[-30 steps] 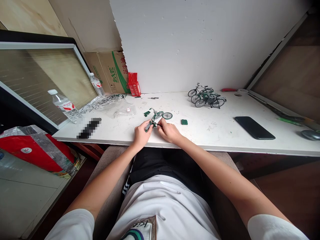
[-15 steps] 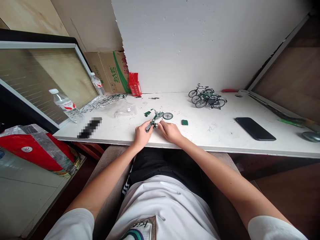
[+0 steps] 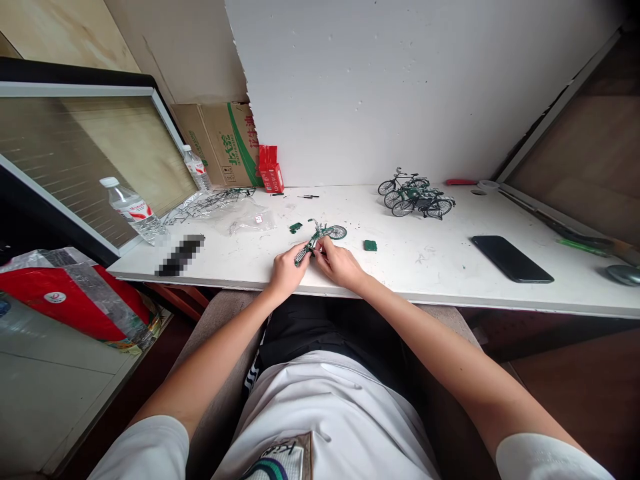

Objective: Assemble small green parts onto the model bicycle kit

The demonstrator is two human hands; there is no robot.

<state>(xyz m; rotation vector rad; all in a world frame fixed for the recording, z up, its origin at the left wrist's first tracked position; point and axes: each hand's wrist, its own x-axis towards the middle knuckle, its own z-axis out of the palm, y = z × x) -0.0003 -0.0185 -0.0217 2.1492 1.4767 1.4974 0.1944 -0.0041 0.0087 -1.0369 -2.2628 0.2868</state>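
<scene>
A small green model bicycle [image 3: 317,233] is tilted low over the front of the white table, one wheel turned away from me. My left hand [image 3: 287,273] is closed around its near end, by the dark wheel. Thumb and fingertips of my right hand [image 3: 341,262] pinch the middle of the bicycle from the right. Whether a small separate piece sits between those fingertips is hidden. Just beyond the bicycle to the left lies a small green plastic part [image 3: 295,227]. A flat green piece [image 3: 370,245] rests to the right of my right hand.
Several finished model bicycles [image 3: 415,193] stand at the back right. Farther right lie a black phone [image 3: 512,259] and a red-handled tool [image 3: 461,181]. On the left are a water bottle [image 3: 134,212], plastic bags [image 3: 250,220], thin dark sprues [image 3: 215,202] and a red box [image 3: 271,170].
My left hand has shifted slightly right and the bicycle has turned a little in it. My right fingertips have moved up against the bicycle's middle.
</scene>
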